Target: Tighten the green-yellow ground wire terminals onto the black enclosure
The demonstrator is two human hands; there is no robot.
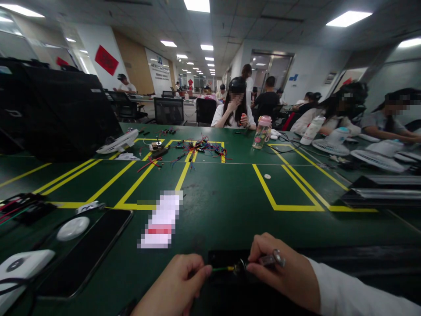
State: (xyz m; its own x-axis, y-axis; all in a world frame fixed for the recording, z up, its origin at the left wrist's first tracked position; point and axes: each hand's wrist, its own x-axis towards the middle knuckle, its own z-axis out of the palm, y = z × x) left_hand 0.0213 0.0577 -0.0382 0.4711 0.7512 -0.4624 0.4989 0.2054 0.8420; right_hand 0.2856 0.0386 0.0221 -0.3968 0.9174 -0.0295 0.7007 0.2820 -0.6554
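At the near edge of the table, my left hand (182,281) is closed, thumb and forefinger pinching the end of a thin green wire (219,269). The wire runs right to a yellow tip beside a small dark round part (241,266) with a shiny rim. My right hand (283,272) is closed around a small tool (272,259) with a clear-looking shaft and a shiny rounded end. Its fingertips are at the round part; whether they grip that too, I cannot tell. Below both hands lies a dark surface, its details lost in shadow.
Left of my hands lie a black phone (88,252), a white round disc (73,228) and a blurred paper slip (161,221). Farther off are tangled wires (205,147), a bottle (262,131) and a white fan (118,142). A person (234,107) sits opposite.
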